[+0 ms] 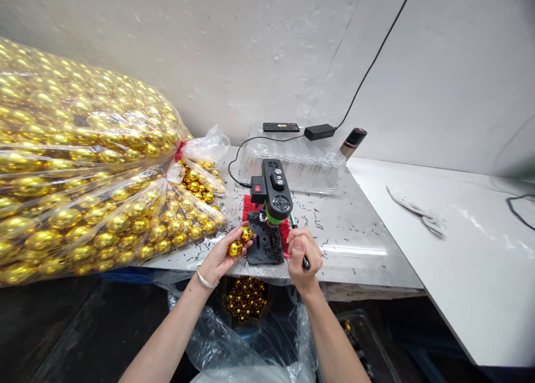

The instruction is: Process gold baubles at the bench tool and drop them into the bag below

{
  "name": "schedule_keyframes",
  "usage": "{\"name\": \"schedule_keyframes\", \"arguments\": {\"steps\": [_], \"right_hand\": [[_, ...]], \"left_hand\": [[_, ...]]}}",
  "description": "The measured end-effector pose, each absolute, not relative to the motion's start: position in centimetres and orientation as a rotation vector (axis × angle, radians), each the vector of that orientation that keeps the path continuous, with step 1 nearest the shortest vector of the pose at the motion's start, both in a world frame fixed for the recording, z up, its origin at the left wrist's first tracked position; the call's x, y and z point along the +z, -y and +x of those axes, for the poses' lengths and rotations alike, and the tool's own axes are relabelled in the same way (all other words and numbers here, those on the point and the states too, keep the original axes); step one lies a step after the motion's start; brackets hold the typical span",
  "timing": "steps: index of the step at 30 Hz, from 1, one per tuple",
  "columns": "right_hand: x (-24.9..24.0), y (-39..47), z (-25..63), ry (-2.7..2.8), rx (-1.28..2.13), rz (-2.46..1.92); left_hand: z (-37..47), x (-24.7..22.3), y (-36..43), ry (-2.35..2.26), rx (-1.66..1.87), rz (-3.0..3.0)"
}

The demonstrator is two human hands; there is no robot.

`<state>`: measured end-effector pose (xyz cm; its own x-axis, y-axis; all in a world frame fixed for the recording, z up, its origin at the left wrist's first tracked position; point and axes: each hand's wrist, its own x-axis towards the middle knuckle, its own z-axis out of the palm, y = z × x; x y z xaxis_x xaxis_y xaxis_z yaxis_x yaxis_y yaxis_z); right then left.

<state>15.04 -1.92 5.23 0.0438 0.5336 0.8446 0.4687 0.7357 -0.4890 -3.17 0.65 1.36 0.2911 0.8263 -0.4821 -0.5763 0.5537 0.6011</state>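
Your left hand holds two gold balls on the curled fingers, just at the left side of the black base plate. Your right hand is closed in a fist around the lever, on the right side of the small black machine. Under the machine lies a red mat. The metal table carries many short black scraps.

To the left there is a big clear bag full of gold balls. Below the near edge of the table, more gold balls lie in a heap. On the far side stands a clear plastic box, and a black adapter and a remote control rest on it. A glove lies at the right, on the white table.
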Motion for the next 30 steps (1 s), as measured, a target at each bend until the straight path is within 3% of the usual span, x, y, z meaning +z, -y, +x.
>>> {"name": "schedule_keyframes", "arguments": {"steps": [11,18,30], "right_hand": [[5.9,1.8,15.0,1.601,0.046,-0.841],[5.8,2.0,15.2,1.613,0.045,-0.859],[3.4,1.8,15.5,1.647,0.034,-0.802]], "left_hand": [[-0.1,-1.0,-2.0,-1.337,0.965,1.153],[1.1,-0.1,-1.6,-1.661,0.706,1.807],[1.3,-0.2,-1.5,-1.53,0.875,1.53]]}}
